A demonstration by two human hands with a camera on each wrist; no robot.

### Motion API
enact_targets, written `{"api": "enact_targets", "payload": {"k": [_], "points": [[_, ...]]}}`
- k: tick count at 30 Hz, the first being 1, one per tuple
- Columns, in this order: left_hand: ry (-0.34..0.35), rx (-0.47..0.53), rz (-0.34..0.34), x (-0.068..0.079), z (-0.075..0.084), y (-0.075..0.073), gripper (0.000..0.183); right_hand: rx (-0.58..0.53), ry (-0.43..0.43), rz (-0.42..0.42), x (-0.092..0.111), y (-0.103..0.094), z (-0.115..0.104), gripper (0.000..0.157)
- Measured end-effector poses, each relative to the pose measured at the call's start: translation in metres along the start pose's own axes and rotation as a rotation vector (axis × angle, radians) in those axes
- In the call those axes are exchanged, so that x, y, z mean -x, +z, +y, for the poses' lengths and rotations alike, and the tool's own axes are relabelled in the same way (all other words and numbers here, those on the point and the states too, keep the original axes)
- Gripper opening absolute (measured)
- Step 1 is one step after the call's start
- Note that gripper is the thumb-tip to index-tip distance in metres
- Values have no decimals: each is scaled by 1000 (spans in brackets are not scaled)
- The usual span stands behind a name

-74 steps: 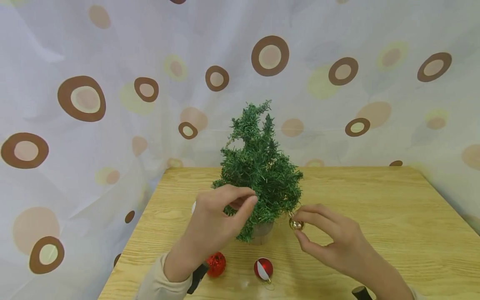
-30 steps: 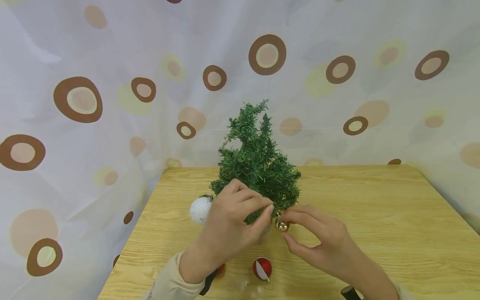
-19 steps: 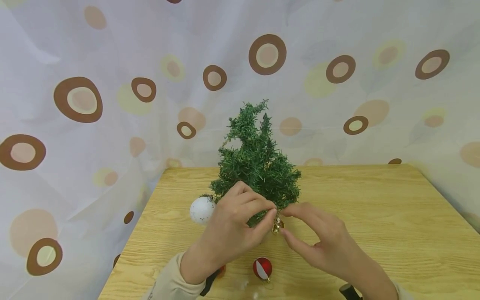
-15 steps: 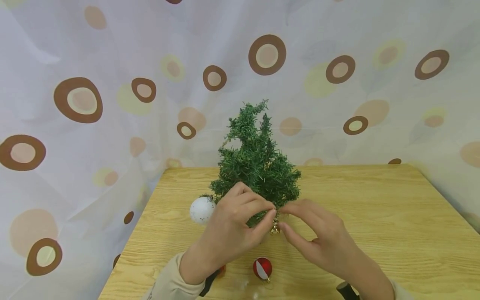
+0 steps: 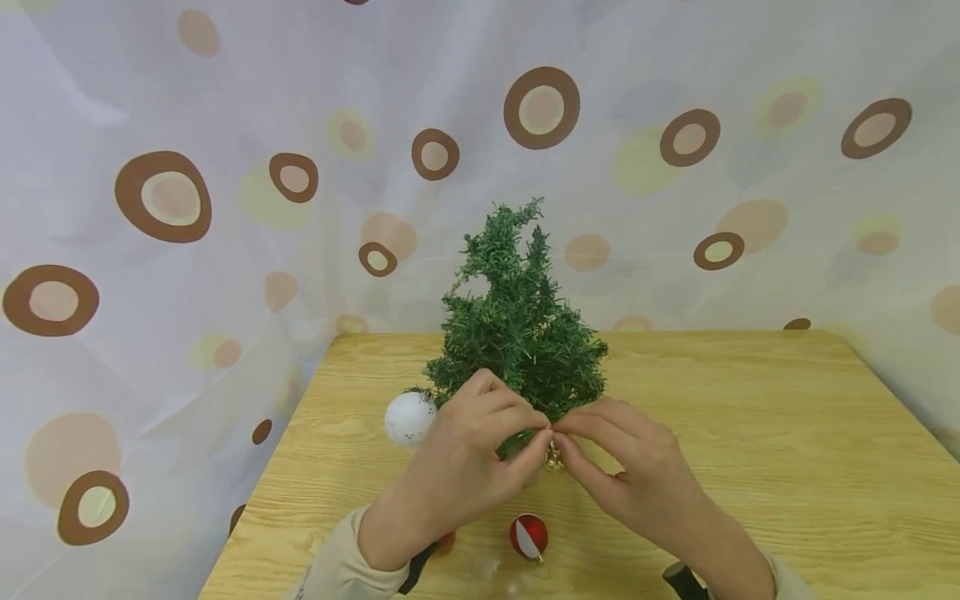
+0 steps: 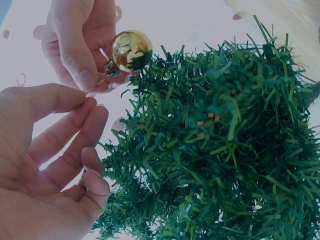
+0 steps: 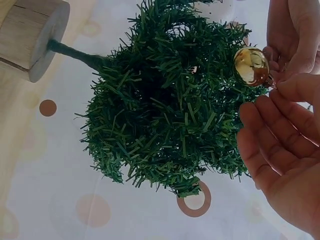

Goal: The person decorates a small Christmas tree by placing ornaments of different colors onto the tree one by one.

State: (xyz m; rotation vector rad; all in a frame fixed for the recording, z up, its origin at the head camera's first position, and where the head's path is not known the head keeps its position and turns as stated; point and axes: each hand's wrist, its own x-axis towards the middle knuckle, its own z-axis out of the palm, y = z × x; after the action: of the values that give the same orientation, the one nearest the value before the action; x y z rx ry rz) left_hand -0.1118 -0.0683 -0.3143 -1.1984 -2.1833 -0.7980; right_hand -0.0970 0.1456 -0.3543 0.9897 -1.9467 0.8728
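A small shiny gold bauble [image 6: 131, 51] with a thin hanging loop [image 6: 101, 80] is between my two hands, in front of the green artificial Christmas tree [image 5: 517, 333]. My left hand [image 5: 472, 442] pinches the end of the loop between thumb and index finger. Meeting it fingertip to fingertip, my right hand [image 5: 637, 458] pinches the loop nearer the bauble's cap. In the head view the fingers mostly cover the bauble. The right wrist view shows the gold ball [image 7: 251, 66] beside the outer branches, its cap toward the fingertips.
A white speckled bauble [image 5: 410, 418] hangs at the tree's left side. On the wooden table [image 5: 750, 417] lies a red and white bauble [image 5: 528, 537], near the front. Another red ball [image 5: 446, 540] is mostly hidden behind my left wrist. The tree has a wooden base [image 7: 35, 37].
My right hand has brought the gold bauble leftward from the tree's right side to my left hand. Its fingers have moved from the ball to the loop, and the fingertips now meet.
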Motion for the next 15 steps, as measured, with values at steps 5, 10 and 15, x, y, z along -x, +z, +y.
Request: {"api": "enact_targets", "payload": {"k": [5,10,15], "points": [[-10,-24,-18,2,-1,0,6,-18,20,-14,2,0,0,27],[-1,-52,7,3,-1,1,9,-28,12,-13,2,2,1,26],[7,-71,35,5,-2,2,9,-53,-11,-6,2,6,2,24]]}}
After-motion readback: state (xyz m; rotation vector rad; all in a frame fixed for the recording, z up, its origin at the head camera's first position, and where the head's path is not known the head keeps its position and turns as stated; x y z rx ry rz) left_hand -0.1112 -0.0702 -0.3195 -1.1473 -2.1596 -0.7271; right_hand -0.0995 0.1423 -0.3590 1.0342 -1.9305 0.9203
